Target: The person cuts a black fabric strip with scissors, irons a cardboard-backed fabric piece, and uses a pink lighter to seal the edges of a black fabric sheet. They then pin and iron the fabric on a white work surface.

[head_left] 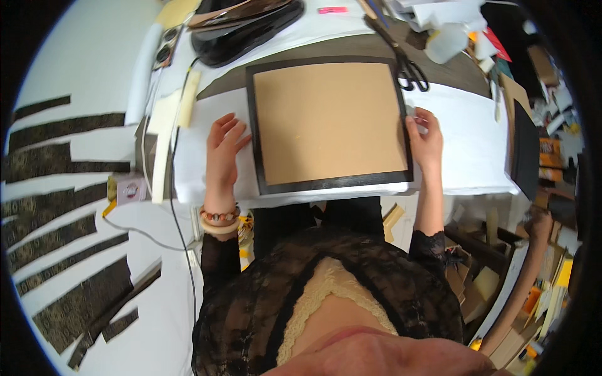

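Observation:
A tan rectangular board [332,119] with a black border lies flat on the white-covered table in front of me. My left hand [226,141] is beside its left edge, fingers loosely bent and apart, fingertips close to the black border. At the right edge is my right hand [427,139], its thumb against the border and its fingers loosely curled with a gap between. A small pale, see-through bit shows by those fingers; I cannot make out what it is. Black-handled scissors [411,72] lie just beyond the board's far right corner.
A shiny black bag-like item [244,31] stands at the far left. A pink piece [332,10] lies at the back. Papers and a translucent container [446,42] crowd the far right. Dark patterned strips [81,301] spread over a white surface at left, with a cable [188,269] nearby.

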